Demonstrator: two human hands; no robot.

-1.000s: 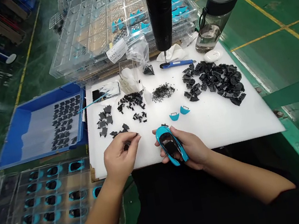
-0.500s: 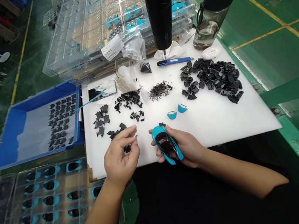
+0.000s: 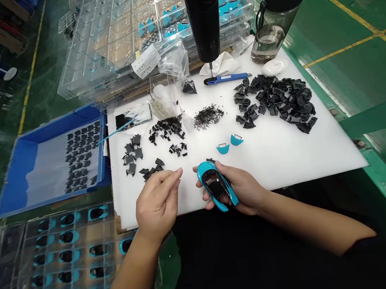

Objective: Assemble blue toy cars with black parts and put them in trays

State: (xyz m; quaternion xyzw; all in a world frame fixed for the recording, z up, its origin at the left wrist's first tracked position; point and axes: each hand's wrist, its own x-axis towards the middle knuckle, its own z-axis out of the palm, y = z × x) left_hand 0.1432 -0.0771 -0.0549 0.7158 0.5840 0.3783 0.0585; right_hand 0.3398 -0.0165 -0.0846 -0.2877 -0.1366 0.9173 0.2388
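Note:
My right hand is wrapped round a blue toy car body with a dark glossy canopy, held at the table's front edge. To its left, my left hand is closed, thumb and fingertips pressed together; anything pinched there is too small or hidden to make out. Just beyond my left hand lie some black parts, partly covered by it. Two small blue pieces with black frames, one of them a blue curved piece, lie past the car body. A dark part peeks out behind the car.
A black electric screwdriver hangs over the white table. Tiny black screws, a heap of black parts, a blue cutter and a bottle lie beyond. Left are a blue bin and a tray of car bodies.
My left thumb and fingertips have come closer together, and the fingers have straightened slightly to the right. My right hand keeps hold of the car body. The whole view has shifted slightly.

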